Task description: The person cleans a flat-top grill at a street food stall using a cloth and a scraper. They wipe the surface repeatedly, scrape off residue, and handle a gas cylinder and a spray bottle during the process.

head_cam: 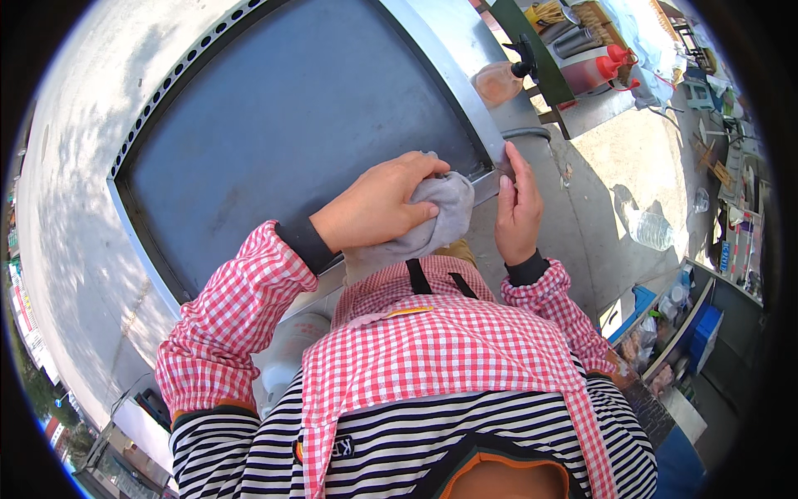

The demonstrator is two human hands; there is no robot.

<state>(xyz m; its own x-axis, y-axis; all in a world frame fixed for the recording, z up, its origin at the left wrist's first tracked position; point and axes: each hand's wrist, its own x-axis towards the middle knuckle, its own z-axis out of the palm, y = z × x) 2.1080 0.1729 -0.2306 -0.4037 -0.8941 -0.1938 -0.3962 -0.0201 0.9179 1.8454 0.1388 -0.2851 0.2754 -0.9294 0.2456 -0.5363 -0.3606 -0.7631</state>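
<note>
A crumpled grey cloth (452, 203) is bunched in my left hand (386, 199), at the near right part of a flat griddle plate (293, 106). The cloth hangs over the near rim, and its lower end covers part of that edge. The plate is dark and smooth with faint smudges, and a raised metal rim (452, 75) surrounds it. My right hand (520, 209) is upright at the rim's near right corner. Its fingertips are at the outer side of the metal, and no object shows in it.
Right of the griddle stands a pump bottle (499, 81). Beyond it, red-capped squeeze bottles (598, 68) and metal canisters (570, 40) crowd a side shelf. A large clear plastic bottle (651, 229) lies on the ground. An open compartment (679, 324) with bagged goods is at lower right; a gas cylinder (299, 340) is below the griddle.
</note>
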